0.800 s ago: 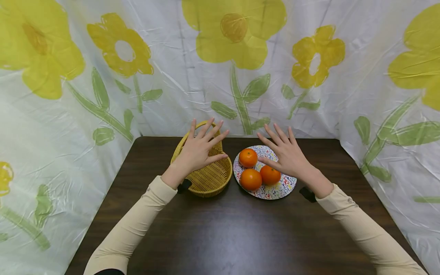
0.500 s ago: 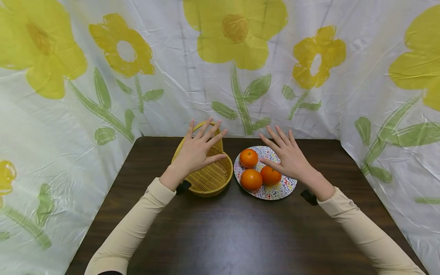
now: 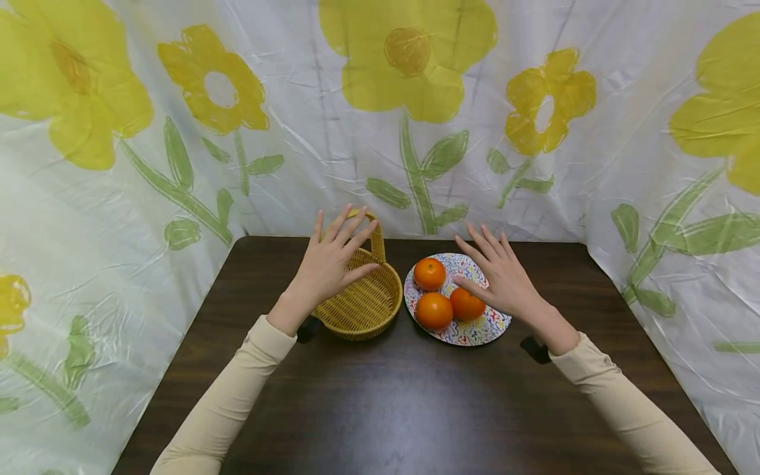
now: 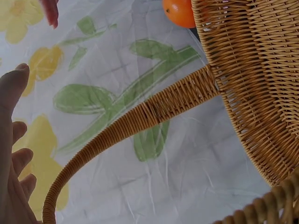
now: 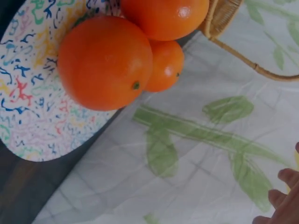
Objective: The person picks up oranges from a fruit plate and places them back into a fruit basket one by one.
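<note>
My left hand [image 3: 325,265] is spread over the left part of a yellow wicker basket [image 3: 362,307], fingers straight and holding nothing. The basket's arched handle [image 4: 145,114] rises at its back, partly behind those fingers in the head view. To the right lies a round plate with colourful squiggles [image 3: 494,324]. Three oranges sit on it: one at the back [image 3: 429,274], one in front [image 3: 434,311] and one on the right [image 3: 464,305]. Over the plate's right side hovers my right hand [image 3: 506,280], fingers extended and grasping nothing. The right wrist view shows its fingertips apart from the oranges.
Both basket and plate stand toward the back of a dark brown wooden table [image 3: 380,402]. Behind and beside it hangs a white curtain [image 3: 297,171] printed with yellow flowers. Dark wrist cameras sit under both wrists.
My left hand has shifted left and slightly nearer, uncovering more of the basket. The right hand has drifted slightly right. Basket, plate and oranges stay in place.
</note>
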`<state>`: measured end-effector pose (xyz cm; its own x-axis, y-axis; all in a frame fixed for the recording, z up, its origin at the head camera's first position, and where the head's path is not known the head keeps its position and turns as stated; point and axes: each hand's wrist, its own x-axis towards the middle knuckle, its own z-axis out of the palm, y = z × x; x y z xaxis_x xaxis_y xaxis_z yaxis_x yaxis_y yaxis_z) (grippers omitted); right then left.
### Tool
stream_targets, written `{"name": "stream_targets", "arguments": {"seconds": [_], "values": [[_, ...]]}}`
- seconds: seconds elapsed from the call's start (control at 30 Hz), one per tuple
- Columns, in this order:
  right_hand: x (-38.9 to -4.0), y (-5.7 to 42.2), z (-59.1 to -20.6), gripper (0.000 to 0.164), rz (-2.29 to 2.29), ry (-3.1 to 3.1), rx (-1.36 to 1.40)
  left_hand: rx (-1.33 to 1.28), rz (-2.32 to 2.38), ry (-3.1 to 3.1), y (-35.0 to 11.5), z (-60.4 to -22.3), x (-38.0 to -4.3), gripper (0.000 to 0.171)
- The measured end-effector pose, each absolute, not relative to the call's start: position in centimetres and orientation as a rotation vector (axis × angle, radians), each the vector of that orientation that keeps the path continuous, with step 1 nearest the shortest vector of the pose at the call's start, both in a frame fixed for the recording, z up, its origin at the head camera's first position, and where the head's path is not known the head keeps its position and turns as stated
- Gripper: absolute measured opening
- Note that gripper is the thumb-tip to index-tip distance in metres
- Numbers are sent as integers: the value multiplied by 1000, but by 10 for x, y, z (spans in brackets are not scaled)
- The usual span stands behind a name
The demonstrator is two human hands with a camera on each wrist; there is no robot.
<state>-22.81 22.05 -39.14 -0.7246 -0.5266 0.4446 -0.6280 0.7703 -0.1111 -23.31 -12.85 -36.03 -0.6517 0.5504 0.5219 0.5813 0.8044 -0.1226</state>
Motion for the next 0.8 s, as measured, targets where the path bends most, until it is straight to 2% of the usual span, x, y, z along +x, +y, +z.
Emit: {"name": "stream_targets", "arguments": {"seconds": [0.8], "values": [[-221,230,-416,76,600,-2575,786,-683,-344,-2394,-147,-375,-226,80]]}}
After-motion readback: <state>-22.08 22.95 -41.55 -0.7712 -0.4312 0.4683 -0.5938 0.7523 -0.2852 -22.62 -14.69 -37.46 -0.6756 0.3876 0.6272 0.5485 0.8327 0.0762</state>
